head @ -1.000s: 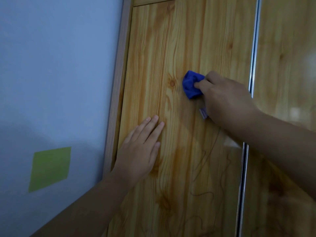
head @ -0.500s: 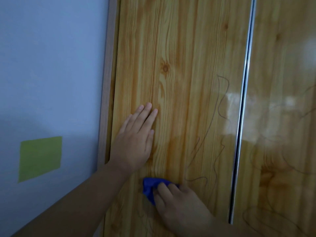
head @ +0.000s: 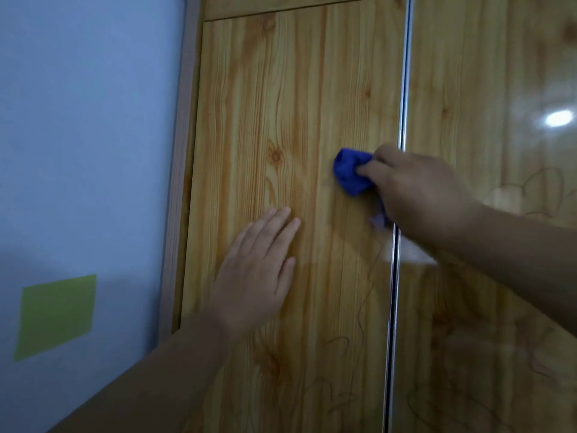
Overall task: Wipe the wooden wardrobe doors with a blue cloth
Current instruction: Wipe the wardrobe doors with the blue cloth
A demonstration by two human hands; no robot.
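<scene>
The left wardrobe door (head: 281, 104) is glossy pine-patterned wood and fills the middle of the view. My right hand (head: 415, 189) grips a bunched blue cloth (head: 351, 175) and holds it against this door, close to the metal strip. A pale corner of the cloth pokes out under the hand. My left hand (head: 256, 276) rests flat on the same door, lower and to the left, with fingers straight. The right wardrobe door (head: 499, 89) lies beyond the strip and shows a bright reflection.
A vertical metal strip (head: 402, 89) separates the two doors. Thin dark scribble lines (head: 365, 307) run over the lower parts of both. Left of the wooden frame (head: 182, 151) is a pale blue wall with a green square patch (head: 56, 317).
Half a second ago my right hand held the cloth low on the door, below my left hand. It has swept up and right to near the strip. My left hand stays flat.
</scene>
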